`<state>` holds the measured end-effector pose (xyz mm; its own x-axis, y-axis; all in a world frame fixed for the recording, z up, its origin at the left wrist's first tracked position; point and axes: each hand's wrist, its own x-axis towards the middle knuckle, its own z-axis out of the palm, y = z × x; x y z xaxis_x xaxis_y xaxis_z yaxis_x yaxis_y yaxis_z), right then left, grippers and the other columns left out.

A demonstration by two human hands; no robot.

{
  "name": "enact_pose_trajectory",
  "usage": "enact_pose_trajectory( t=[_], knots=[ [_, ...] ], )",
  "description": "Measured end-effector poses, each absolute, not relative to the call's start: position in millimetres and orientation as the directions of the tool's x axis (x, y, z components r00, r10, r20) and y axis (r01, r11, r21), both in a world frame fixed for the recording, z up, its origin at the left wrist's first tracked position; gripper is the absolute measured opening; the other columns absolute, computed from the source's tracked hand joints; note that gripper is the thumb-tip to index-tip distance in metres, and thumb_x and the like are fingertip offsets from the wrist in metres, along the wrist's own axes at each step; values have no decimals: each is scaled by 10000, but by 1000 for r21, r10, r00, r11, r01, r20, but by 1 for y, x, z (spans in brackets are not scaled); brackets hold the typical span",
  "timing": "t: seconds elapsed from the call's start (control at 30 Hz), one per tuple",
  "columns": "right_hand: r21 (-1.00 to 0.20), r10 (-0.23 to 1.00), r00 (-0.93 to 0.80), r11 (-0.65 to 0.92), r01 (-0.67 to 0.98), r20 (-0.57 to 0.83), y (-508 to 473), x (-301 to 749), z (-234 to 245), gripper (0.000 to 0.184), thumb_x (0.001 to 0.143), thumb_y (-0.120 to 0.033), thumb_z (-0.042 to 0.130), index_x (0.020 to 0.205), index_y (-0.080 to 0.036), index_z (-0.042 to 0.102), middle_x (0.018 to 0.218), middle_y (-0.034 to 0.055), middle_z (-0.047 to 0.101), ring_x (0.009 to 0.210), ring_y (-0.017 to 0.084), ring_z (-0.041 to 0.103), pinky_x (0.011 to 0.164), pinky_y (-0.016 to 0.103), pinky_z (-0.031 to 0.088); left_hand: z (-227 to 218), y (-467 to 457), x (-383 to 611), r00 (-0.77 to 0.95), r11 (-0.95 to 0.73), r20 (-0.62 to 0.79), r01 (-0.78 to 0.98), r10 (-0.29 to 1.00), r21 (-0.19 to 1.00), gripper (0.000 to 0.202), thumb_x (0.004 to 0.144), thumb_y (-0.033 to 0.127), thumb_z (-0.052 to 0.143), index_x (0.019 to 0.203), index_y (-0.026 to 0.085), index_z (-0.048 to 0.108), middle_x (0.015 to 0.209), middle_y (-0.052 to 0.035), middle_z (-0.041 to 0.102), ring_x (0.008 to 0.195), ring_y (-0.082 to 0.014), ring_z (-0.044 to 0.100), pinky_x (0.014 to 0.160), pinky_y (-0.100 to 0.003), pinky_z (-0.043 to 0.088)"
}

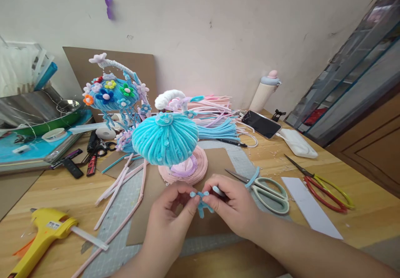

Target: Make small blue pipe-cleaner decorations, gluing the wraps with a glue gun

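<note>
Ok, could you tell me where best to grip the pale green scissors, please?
By the handle loops of the pale green scissors, coming from the right: they lie flat, loops on the right, blades pointing left behind the right hand, which pinches the blue pipe-cleaner piece.

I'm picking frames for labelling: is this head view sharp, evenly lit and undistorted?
Head view: soft, even light, faint shadows; left hand, right hand and the blue pipe-cleaner piece they pinch are sharp; shelving at right leans steeply, wide-lens distortion near the edges.
</note>
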<state>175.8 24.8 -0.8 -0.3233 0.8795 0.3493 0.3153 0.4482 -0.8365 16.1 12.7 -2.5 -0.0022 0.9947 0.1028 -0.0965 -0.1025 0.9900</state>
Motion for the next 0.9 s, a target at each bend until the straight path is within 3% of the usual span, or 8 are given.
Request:
enact_pose_trajectory(
  t=[0.17, 0.27, 0.5, 0.7, 0.9],
  knots=[
    [-936, 936, -299, 261, 238, 185, 26, 174, -2, 129, 857, -286, 552, 795, -173, 544, 634, -40, 480, 569, 94, 424, 537, 199, 366, -3, 19, 12, 103, 183, -167, -178, 981, 967, 195, 675, 326, 746, 707, 143, 688, 650, -33, 665, 602, -135, 583, 554, -219, 479],
    [-957, 946, -295, 201, 211, 133, 27, 174, -3, 141, 846, -289, 565, 778, -170, 531, 635, -43, 459, 579, 92, 410, 542, 196, 360, -4, 22, 12, 107, 261, -243, -216, 964, 941, 248, 646, 360, 761, 687, 127, 685, 605, -19, 640, 536, -103, 546, 505, -195, 459],
    [-947, 946, -303, 198, 253, 117, 29, 174, -1, 166, 855, -316, 533, 773, -172, 513, 668, -31, 484, 608, 102, 433, 547, 205, 358, -7, 21, 15, 39, 205, -201, -201, 979, 958, 253, 650, 363, 750, 688, 148, 621, 603, 10, 609, 549, -106, 542, 479, -188, 462],
    [-813, 929, -329, 319, 486, 168, 25, 173, -3, 132, 808, -206, 557, 693, -181, 498, 597, -53, 454, 533, 89, 394, 494, 206, 288, -7, 21, 12, 43, 137, -131, -204, 990, 969, 237, 704, 348, 717, 736, 156, 581, 668, -1, 622, 608, -125, 565, 566, -239, 513],
    [-826, 948, -252, 299, 479, 197, 28, 173, -2, 158, 836, -216, 519, 683, -177, 521, 575, -54, 449, 526, 91, 396, 479, 195, 300, -6, 19, 17, 88, 102, -80, -270, 993, 957, 234, 676, 298, 746, 795, 153, 605, 731, -10, 636, 640, -123, 582, 608, -231, 491]
  ],
)
